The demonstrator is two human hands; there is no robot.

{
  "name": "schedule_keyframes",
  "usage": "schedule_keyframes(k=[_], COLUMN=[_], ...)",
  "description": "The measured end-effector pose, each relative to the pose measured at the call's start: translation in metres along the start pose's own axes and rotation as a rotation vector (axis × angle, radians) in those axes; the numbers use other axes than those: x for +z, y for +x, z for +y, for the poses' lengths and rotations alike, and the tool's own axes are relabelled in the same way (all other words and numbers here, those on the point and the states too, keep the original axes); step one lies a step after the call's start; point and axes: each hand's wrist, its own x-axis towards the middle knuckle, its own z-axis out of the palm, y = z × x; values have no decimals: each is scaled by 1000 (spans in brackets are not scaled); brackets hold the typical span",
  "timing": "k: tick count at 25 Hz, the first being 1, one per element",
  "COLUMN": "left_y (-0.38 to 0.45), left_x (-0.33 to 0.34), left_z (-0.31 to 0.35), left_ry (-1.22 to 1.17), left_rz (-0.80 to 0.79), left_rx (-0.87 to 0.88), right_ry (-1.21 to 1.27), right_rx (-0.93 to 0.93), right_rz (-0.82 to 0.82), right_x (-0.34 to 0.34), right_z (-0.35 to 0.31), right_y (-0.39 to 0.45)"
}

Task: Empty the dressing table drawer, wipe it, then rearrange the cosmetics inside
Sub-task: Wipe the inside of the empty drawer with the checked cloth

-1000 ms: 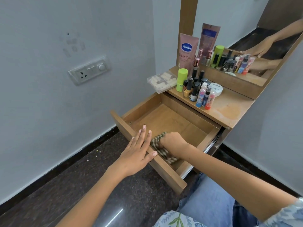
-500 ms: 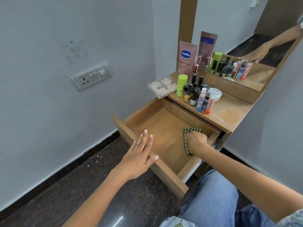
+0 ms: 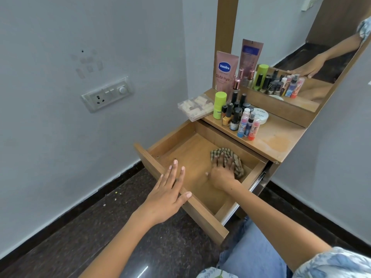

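Checked cloth [image 3: 232,157] half hidden under right hand [image 3: 221,173]

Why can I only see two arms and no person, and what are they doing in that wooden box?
The camera sits on the person's head and looks down, so you see only their own arms, just as you see yours. There is no machine here.

The wooden box is a drawer pulled out of a dressing table. The left hand lies flat on the drawer's front edge. The right hand is inside, its fingers spread and pressing a checked cloth onto the drawer floor to wipe it.

Nothing but the cloth lies in the drawer. On the tabletop stand a pink Vaseline tube, a green bottle, small dark bottles, a white jar and a clear box. The mirror behind shows them again.
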Motion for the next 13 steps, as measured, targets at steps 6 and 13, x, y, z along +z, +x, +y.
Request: schedule_keyframes(k=[6,13], left_y=[-1,1], left_x=[-1,-6], left_z=[1,1], left_ry=[-1,28], left_rz=[-1,-14], left_rx=[-1,-1], right_ry=[-85,58], right_rx=[-150,-66], right_rz=[-10,180], right_x=[-19,-27], right_z=[21,17], right_y=[7,-45])
